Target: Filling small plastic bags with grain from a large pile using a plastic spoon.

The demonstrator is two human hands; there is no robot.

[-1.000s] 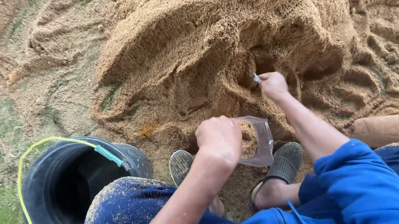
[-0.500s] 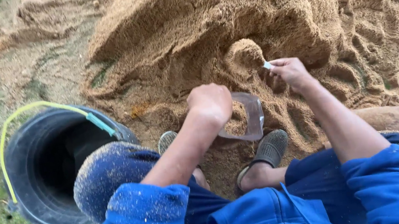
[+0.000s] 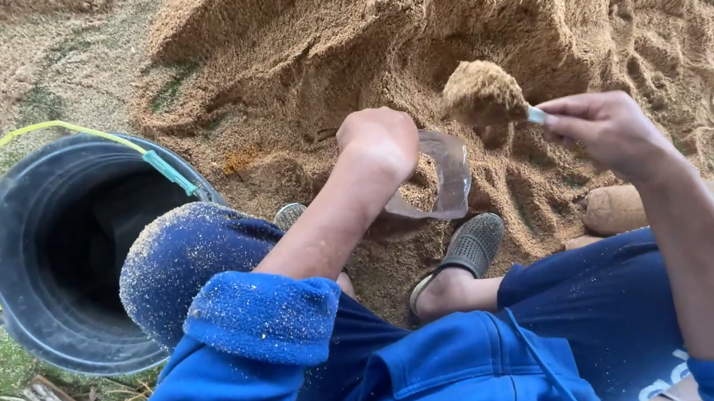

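My left hand (image 3: 379, 142) grips the mouth of a clear plastic bag (image 3: 441, 177) that has some sand in it, held just above the ground in front of my feet. My right hand (image 3: 603, 129) holds a small scoop (image 3: 484, 94) heaped with sand, raised a little above and to the right of the bag's opening. A big pile of tan sand (image 3: 460, 6) fills the ground ahead. I am squatting in blue clothes, with dark sandals (image 3: 468, 250) on my feet.
A dark round bucket (image 3: 42, 304) with a yellow and teal handle stands at my left on mossy ground. Filled clear bags of sand (image 3: 622, 208) lie by my right leg. Twigs are scattered near the bucket.
My right hand has lifted the scoop out of the pile, now heaped with sand, and brought it toward the bag. My left hand keeps hold of the bag.
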